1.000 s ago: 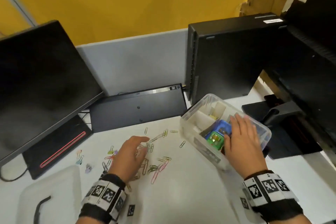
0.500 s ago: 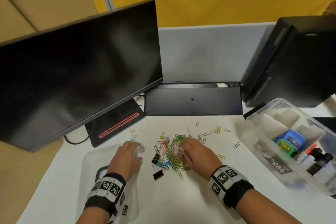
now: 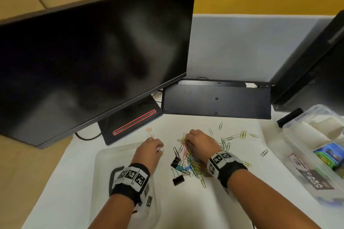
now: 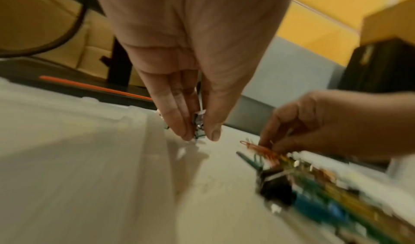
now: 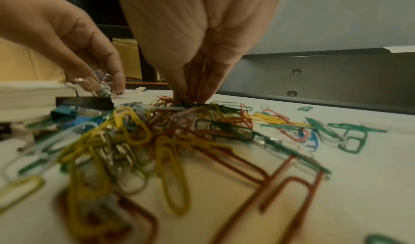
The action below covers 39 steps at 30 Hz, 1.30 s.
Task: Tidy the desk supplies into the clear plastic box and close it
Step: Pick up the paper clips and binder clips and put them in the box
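Note:
Coloured paper clips (image 3: 193,163) lie heaped on the white desk, with black binder clips (image 3: 178,180) at the heap's left edge. My right hand (image 3: 186,140) reaches into the far side of the heap, and its fingertips (image 5: 179,95) pinch a few paper clips (image 5: 179,132). My left hand (image 3: 161,149) is just left of the heap, pinching small binder clips (image 4: 199,123) between thumb and fingers. The clear plastic box (image 3: 290,135) stands open at the right edge, with supplies in its compartments. Its lid (image 3: 115,154) lies flat under my left forearm.
A small pink binder clip (image 3: 149,129) lies near the monitor base (image 3: 130,126). The monitor (image 3: 93,52) looms on the left. An upturned black keyboard (image 3: 216,102) leans at the back, and a black computer case (image 3: 316,61) stands at the right. Stray paper clips (image 3: 242,135) dot the desk.
My right hand left the box and came to the paper clip heap. My left hand moved left to the lid's edge and picked up small clips. The head view swung left.

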{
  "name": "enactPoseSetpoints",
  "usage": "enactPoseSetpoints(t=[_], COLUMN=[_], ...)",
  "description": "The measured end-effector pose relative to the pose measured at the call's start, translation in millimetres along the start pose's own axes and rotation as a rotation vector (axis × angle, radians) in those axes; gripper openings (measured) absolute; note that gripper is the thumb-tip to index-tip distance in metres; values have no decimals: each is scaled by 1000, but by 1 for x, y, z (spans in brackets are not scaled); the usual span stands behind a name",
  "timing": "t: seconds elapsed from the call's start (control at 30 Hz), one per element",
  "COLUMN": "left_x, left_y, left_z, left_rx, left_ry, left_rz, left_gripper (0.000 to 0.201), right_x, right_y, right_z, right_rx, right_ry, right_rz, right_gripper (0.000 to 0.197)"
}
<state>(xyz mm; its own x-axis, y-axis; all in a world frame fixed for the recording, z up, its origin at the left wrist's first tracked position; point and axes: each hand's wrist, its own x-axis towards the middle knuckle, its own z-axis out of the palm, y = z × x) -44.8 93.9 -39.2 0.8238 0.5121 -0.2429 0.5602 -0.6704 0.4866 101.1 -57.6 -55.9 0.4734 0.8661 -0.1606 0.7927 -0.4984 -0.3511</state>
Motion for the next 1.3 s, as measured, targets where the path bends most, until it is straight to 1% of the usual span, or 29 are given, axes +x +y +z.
enactPoseSetpoints(t=[0.07,0.13,0.2,0.27,0.33,0.37,0.43,0.5,0.53,0.57,0.63,0.67,0.7,0.73,0.77,0.8,0.87,0.9,0.93,1.0,1.07,1.1,1.13,1.23,1.3], left_x=[-4,-8,-8,-6,-4,-2,-1,-1,-1,0,2,4,7,10,13,17,26,31,35,41,46,47,48,48,46], left_y=[-6,-15,-26,-33,-34,-34,-34,-34,-33,-33,-31,-31,-31,-31,-30,-29,-28,-28,-27,-26,-24,-23,-22,-20,-19], left_z=[-5,-10,-15,-21,-27,-29,-31,-33,-34,-35,-39,-41,-44,-46,-48,-49,-48,-47,-44,-36,-29,-26,-25,-21,-21], left_rx=[-180,-374,-538,-685,-796,-824,-844,-853,-858,-869,-861,-817,-758,-697,-649,-611,-517,-409,-271,-4,182,230,252,241,205], left_ry=[28,59,86,78,52,40,15,1,1,7,29,46,59,61,48,26,-1,-3,-12,-69,-137,-157,-164,-137,-102], left_rz=[-18,-41,-78,-139,-194,-203,-196,-194,-203,-216,-248,-260,-267,-268,-264,-259,-233,-209,-186,-177,-215,-235,-247,-230,-212], left_gripper=[20,17,16,16,17,17,16,15,15,15,21,25,27,28,28,27,20,18,20,37,54,59,58,40,29], right_x=[-2,-7,-14,-17,-16,-14,-10,-4,0,4,11,15,19,22,26,30,37,40,43,46,45,44,41,29,18], right_y=[2,4,4,6,9,11,11,10,10,9,6,6,5,5,3,2,0,-2,-5,-11,-14,-14,-13,-6,-2], right_z=[0,-2,-8,-14,-15,-14,-12,-13,-14,-17,-21,-23,-25,-26,-27,-26,-26,-26,-25,-22,-18,-16,-15,-9,-5], right_rx=[192,515,903,1192,1392,1468,1597,1647,1593,1456,912,648,452,286,144,64,84,123,150,153,137,129,131,200,228], right_ry=[80,172,179,121,81,82,127,168,169,151,79,37,-25,-86,-143,-178,-178,-172,-181,-220,-237,-234,-222,-158,-131], right_rz=[108,272,397,459,492,518,580,600,570,515,359,288,231,180,142,138,201,235,250,235,224,232,253,322,336], right_gripper=[18,20,23,19,19,22,31,34,34,33,28,23,16,15,22,27,31,32,31,28,28,29,30,34,32])
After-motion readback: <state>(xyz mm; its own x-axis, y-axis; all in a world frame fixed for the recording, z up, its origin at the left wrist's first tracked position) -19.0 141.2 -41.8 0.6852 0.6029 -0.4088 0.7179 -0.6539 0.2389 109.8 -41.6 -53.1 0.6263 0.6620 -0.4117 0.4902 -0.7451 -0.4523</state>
